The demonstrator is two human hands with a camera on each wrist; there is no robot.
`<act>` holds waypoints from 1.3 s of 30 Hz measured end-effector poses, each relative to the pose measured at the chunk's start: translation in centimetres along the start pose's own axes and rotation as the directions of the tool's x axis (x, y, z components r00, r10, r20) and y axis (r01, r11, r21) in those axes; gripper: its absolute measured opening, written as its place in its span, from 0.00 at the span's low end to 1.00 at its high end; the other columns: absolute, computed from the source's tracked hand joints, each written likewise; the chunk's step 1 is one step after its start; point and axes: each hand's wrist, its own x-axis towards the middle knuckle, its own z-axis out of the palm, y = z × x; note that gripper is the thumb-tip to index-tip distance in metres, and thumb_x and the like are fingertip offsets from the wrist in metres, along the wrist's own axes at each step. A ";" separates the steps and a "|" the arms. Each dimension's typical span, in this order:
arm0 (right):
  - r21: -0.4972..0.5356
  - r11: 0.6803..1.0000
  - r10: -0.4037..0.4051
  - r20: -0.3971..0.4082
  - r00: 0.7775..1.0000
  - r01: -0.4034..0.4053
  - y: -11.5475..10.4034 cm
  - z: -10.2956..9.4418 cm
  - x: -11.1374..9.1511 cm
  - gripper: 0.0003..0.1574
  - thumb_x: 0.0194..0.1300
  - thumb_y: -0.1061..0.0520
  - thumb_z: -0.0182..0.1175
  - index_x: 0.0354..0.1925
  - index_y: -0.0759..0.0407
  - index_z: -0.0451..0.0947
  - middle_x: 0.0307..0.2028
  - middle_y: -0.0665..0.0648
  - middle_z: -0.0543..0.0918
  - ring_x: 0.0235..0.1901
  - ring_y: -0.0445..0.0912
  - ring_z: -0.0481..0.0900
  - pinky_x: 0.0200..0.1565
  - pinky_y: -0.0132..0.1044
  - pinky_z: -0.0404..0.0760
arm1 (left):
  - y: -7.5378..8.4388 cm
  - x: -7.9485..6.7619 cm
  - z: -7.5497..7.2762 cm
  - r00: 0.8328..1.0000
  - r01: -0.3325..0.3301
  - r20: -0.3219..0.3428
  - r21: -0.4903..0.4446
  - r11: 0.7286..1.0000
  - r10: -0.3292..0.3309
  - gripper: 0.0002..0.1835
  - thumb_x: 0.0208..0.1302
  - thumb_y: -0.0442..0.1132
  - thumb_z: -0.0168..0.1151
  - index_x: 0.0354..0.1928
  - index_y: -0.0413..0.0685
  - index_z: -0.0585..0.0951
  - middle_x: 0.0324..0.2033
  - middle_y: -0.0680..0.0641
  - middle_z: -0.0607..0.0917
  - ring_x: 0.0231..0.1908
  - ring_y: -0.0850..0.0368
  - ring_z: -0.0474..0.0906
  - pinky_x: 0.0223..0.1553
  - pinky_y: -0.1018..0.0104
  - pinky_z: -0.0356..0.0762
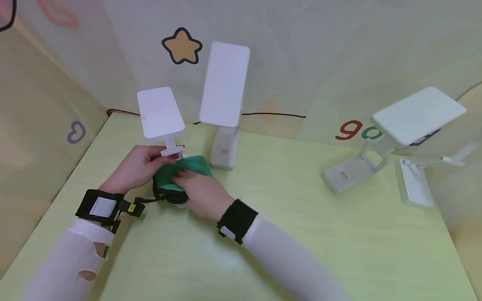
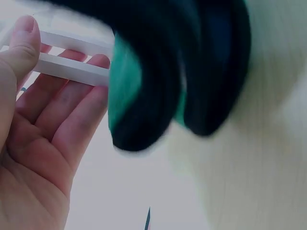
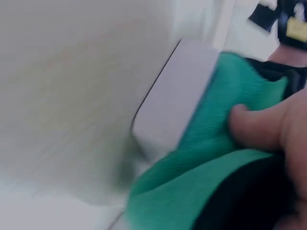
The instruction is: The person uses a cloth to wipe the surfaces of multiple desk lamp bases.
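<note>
My left hand (image 1: 136,167) grips the hinged arm of a white phone stand (image 1: 161,112) at the left of the table. In the left wrist view, thumb and fingers lie on either side of the stand's two white bars (image 2: 72,67). My right hand (image 1: 206,195) holds a green cloth (image 1: 200,164) with black edging against the stand's base. From the right wrist, the thumb presses on the cloth, and one side of the white base (image 3: 175,93) shows beside it. The cloth hides most of the base.
A taller white phone stand (image 1: 225,83) is just behind and right of my hands. Two more white stands, one with a wide plate (image 1: 419,115) and one with a folded-out arm (image 1: 416,184), are at the table's right. A printed curtain (image 1: 301,54) hangs behind the table.
</note>
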 end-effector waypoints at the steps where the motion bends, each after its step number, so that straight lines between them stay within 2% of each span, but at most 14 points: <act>1: -0.032 0.999 0.012 0.030 0.999 -0.011 -0.4 -0.1 -0.5 0.31 0.67 0.61 0.58 0.68 0.53 0.71 0.68 0.54 0.71 0.66 0.45 0.64 0.64 0.35 0.69 | 0.0 -0.1 0.0 1.000 0.000 0.002 -0.006 1.000 0.000 0.17 0.71 0.36 0.60 0.60 0.51 0.81 0.54 0.49 0.83 0.51 0.59 0.78 0.53 0.53 0.79; 3: -0.086 0.996 0.020 0.080 0.997 -0.014 -1.2 -0.3 -1.5 0.31 0.66 0.61 0.58 0.67 0.53 0.73 0.67 0.55 0.72 0.67 0.47 0.64 0.64 0.36 0.70 | -0.1 -0.2 -0.1 1.000 -0.004 -0.005 0.006 1.000 0.004 0.17 0.70 0.35 0.61 0.59 0.50 0.81 0.54 0.49 0.82 0.51 0.58 0.79 0.53 0.51 0.80; 6: -0.141 0.990 -0.008 0.153 0.988 0.030 -2.5 -0.8 -2.9 0.29 0.64 0.61 0.59 0.64 0.51 0.76 0.65 0.55 0.74 0.65 0.47 0.67 0.60 0.35 0.74 | -0.1 -0.4 -0.2 1.000 0.004 -0.018 0.017 1.000 -0.004 0.18 0.69 0.35 0.61 0.59 0.50 0.81 0.52 0.48 0.83 0.48 0.58 0.80 0.52 0.49 0.80; 9: -0.147 0.980 -0.103 0.213 0.972 0.136 -3.5 -1.0 -3.5 0.27 0.65 0.60 0.59 0.62 0.47 0.77 0.64 0.52 0.75 0.65 0.48 0.67 0.59 0.35 0.75 | -0.1 -0.6 -0.3 1.000 0.004 -0.023 0.027 1.000 -0.003 0.18 0.70 0.36 0.61 0.60 0.52 0.81 0.53 0.49 0.84 0.48 0.59 0.81 0.52 0.49 0.80; 12: -0.072 0.972 -0.201 0.231 0.952 0.223 -3.4 -0.7 -2.8 0.30 0.66 0.63 0.57 0.64 0.44 0.76 0.65 0.48 0.73 0.67 0.47 0.63 0.63 0.34 0.71 | -0.2 -0.5 -0.3 1.000 -0.003 -0.026 0.031 1.000 0.004 0.18 0.70 0.37 0.61 0.61 0.53 0.81 0.52 0.49 0.84 0.47 0.60 0.81 0.51 0.49 0.80; 14: -0.005 0.972 -0.229 0.208 0.951 0.235 -2.8 -0.4 -1.7 0.33 0.66 0.66 0.54 0.66 0.45 0.73 0.66 0.45 0.73 0.68 0.44 0.61 0.65 0.33 0.67 | -0.2 -0.4 -0.2 1.000 -0.010 -0.025 0.034 0.999 0.011 0.18 0.71 0.37 0.60 0.60 0.53 0.81 0.51 0.49 0.85 0.48 0.59 0.81 0.51 0.49 0.80; 17: 0.066 0.977 -0.207 0.112 0.972 0.200 -1.6 0.1 0.1 0.35 0.65 0.68 0.54 0.67 0.46 0.72 0.65 0.45 0.73 0.67 0.39 0.61 0.65 0.31 0.66 | -0.3 -0.3 -0.1 1.000 -0.011 -0.028 0.023 1.000 0.012 0.16 0.70 0.37 0.61 0.58 0.51 0.82 0.53 0.48 0.84 0.50 0.57 0.79 0.52 0.47 0.80; 21: 0.099 0.980 -0.169 -0.041 0.985 0.172 0.1 0.9 1.8 0.33 0.63 0.67 0.59 0.64 0.45 0.74 0.62 0.45 0.75 0.63 0.35 0.65 0.62 0.29 0.68 | -0.3 -0.1 0.1 0.999 -0.012 -0.037 0.012 1.000 0.012 0.14 0.68 0.37 0.63 0.53 0.49 0.85 0.52 0.47 0.84 0.50 0.57 0.77 0.52 0.47 0.78; 24: 0.104 0.982 -0.151 -0.083 0.985 0.160 0.9 1.2 1.8 0.33 0.61 0.66 0.62 0.64 0.47 0.73 0.62 0.46 0.74 0.63 0.36 0.65 0.64 0.29 0.66 | -0.4 0.0 0.2 0.999 -0.018 -0.027 0.006 1.000 0.018 0.14 0.69 0.37 0.63 0.54 0.50 0.84 0.52 0.49 0.84 0.50 0.59 0.77 0.53 0.50 0.78; 28: 0.009 0.995 -0.103 -0.016 0.995 0.103 0.6 0.3 0.2 0.32 0.66 0.65 0.58 0.67 0.53 0.71 0.68 0.53 0.70 0.68 0.42 0.61 0.66 0.32 0.65 | -0.4 0.2 0.2 1.000 -0.018 -0.008 0.020 1.000 0.018 0.16 0.70 0.38 0.61 0.59 0.53 0.82 0.54 0.51 0.83 0.51 0.61 0.78 0.52 0.52 0.79; 31: -0.087 0.993 -0.071 0.058 0.996 0.076 -0.2 -0.6 -1.5 0.30 0.68 0.64 0.57 0.67 0.55 0.71 0.68 0.56 0.70 0.68 0.47 0.62 0.66 0.36 0.68 | -0.2 0.1 0.1 1.000 -0.003 -0.006 0.027 1.000 0.003 0.17 0.71 0.37 0.61 0.59 0.52 0.82 0.53 0.49 0.83 0.50 0.58 0.79 0.50 0.49 0.81; 35: -0.141 0.980 -0.120 0.137 0.983 0.139 -0.8 -1.4 -3.3 0.30 0.65 0.64 0.59 0.65 0.53 0.74 0.65 0.56 0.74 0.65 0.49 0.67 0.63 0.38 0.72 | -0.2 0.0 0.2 1.000 0.000 -0.012 0.029 1.000 0.000 0.16 0.71 0.36 0.60 0.59 0.50 0.82 0.51 0.47 0.85 0.48 0.57 0.80 0.48 0.47 0.82; 39: -0.088 0.975 -0.184 0.196 0.963 0.205 -0.6 -1.6 -3.5 0.34 0.63 0.67 0.58 0.66 0.51 0.73 0.66 0.53 0.72 0.66 0.47 0.66 0.63 0.38 0.72 | -0.1 0.0 0.2 1.000 -0.018 -0.015 0.023 1.000 0.018 0.17 0.71 0.38 0.60 0.59 0.52 0.82 0.52 0.48 0.85 0.49 0.58 0.80 0.49 0.47 0.81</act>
